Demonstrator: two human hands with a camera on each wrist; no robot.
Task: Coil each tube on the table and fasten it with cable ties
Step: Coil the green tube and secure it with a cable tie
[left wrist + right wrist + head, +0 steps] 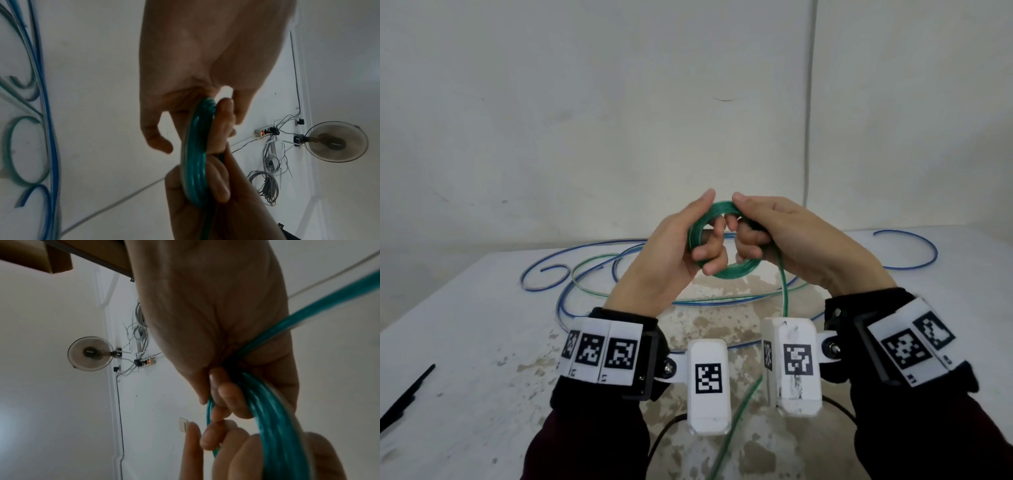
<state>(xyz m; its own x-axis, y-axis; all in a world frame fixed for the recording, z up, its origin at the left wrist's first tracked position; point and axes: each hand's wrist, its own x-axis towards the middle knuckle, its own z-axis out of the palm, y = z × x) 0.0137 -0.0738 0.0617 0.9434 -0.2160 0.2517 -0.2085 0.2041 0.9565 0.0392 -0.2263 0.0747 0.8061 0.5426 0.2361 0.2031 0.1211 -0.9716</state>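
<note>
Both hands gripped one small green coil (pixel 724 240), held up in the air above the table (pixel 465 325). Going from the left: a black cable tie (pixel 405 394) lay at the table's left edge, well apart from the work and not yet picked up. Further in, the loose blue tube (pixel 565 260) sprawled in wide loops across the far side of the table, with a length of green tube lying among them. The left hand (pixel 671 253) had its thumb over the top of the coil and its fingers (pixel 223 123) curled through the ring, clamping the left half of the bundle. The right hand (pixel 787 240) mirrored it, thumb on top and fingers hooked through, clenched round the right half; the right wrist view showed several green strands bunched tight in that fist. From under the right hand a free tail (pixel 784 291) dropped down between the wrists and ran toward the person, so winding looked unfinished.

The tube appeared light, smooth and springy: its glossy skin would probably slip, and the turns would likely spring open if either hand let go. Holding across all the strands at once, on opposite sides of the ring, seemed the safest hold. One hand would need to keep pinching the whole bundle while the other fetched the tie.
</note>
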